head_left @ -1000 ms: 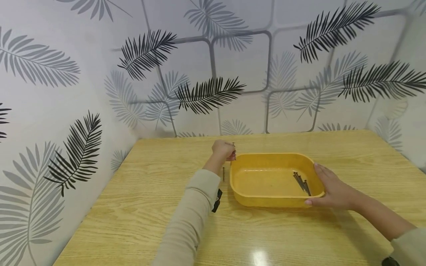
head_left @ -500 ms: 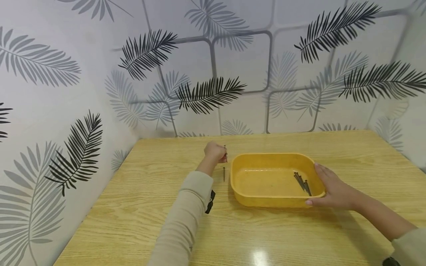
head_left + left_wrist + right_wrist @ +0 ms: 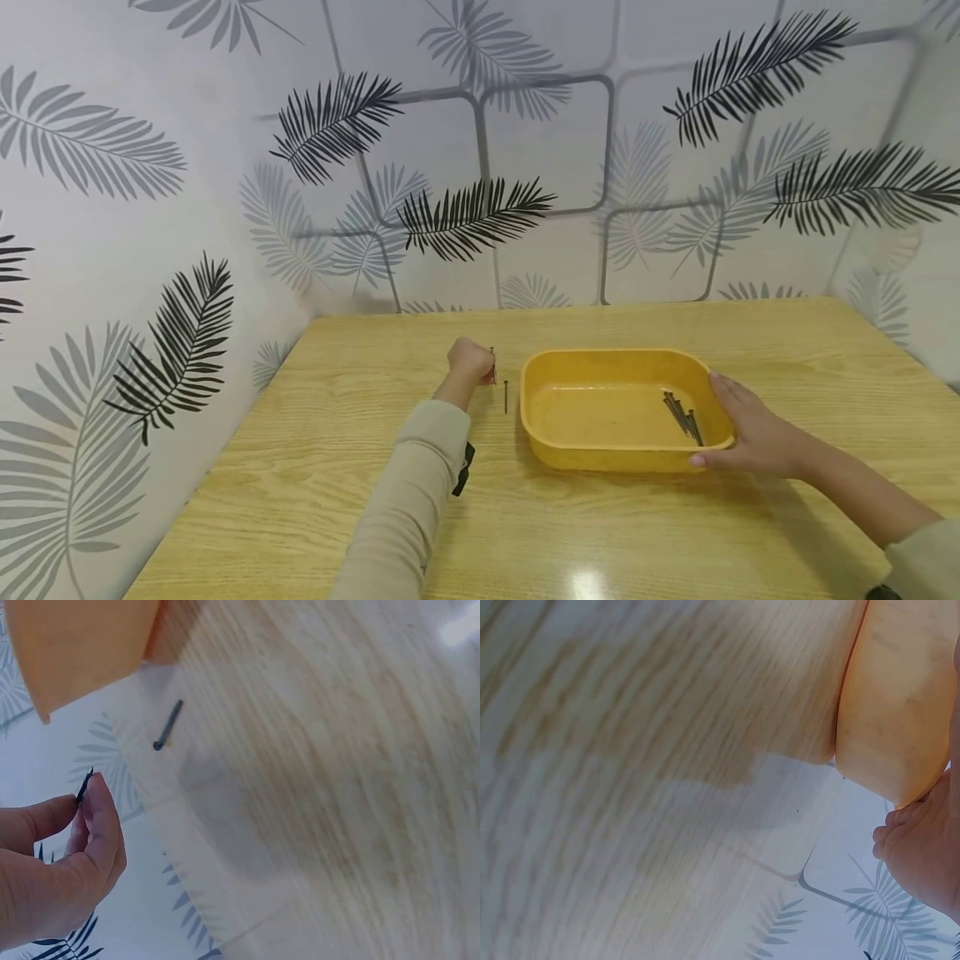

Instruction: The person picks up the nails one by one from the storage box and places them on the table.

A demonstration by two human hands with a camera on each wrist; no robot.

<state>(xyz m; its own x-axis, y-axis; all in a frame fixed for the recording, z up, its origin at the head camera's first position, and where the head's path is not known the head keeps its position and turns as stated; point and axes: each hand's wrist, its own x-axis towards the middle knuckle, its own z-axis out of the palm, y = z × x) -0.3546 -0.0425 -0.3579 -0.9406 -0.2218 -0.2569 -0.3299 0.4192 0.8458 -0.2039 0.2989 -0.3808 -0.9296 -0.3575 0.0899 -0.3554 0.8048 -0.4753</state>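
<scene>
My left hand (image 3: 470,360) is over the table left of the yellow tray (image 3: 600,460). Between thumb and fingertips it pinches a dark nail (image 3: 85,784), held roughly upright in the head view. A second nail (image 3: 506,397) lies on the table between that hand and the tray; the left wrist view shows the same loose nail (image 3: 169,725) in front of the fingers. On the tray's right end, my right hand (image 3: 761,433) grips the wall, thumb at the near corner. Several nails (image 3: 676,412) lie inside the tray near this hand.
The wood-grain table (image 3: 315,467) reaches back to a wall (image 3: 540,150) with a leaf pattern. Another patterned wall (image 3: 67,250) borders it on the left. The tray's raised rim (image 3: 607,351) stands above the tabletop.
My left hand has moved left, away from the tray's left rim, and a little nearer, still pinching the nail. The right hand and the tray have stayed in place.
</scene>
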